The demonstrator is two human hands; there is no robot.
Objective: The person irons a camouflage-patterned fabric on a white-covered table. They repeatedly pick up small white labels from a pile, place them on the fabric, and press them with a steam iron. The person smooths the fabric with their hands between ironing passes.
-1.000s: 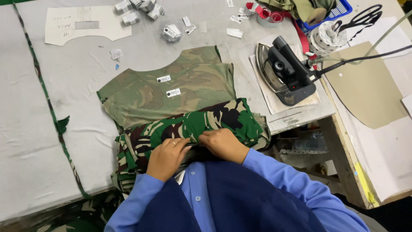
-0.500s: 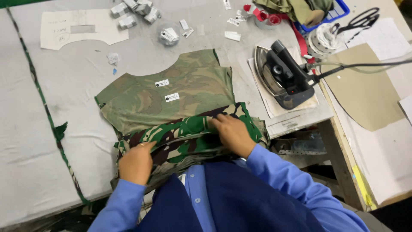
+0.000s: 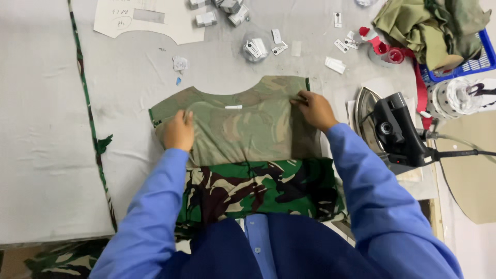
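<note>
Pressing flat on the camouflage garment panel (image 3: 243, 129), spread across the bench (image 3: 51, 155): left hand (image 3: 178, 132) spread at one shoulder, right hand (image 3: 314, 109) pinching the other corner. Risking a skewed, wrinkled lay from uneven pull; steam iron (image 3: 392, 129) sitting just beside that sleeve.

Both arms are being extended forward, blue sleeves down to the wrists. Left hand (image 3: 179, 130) is being pressed flat, palm down. Right hand (image 3: 314, 109) is being held with fingers curled in a pinch.
</note>
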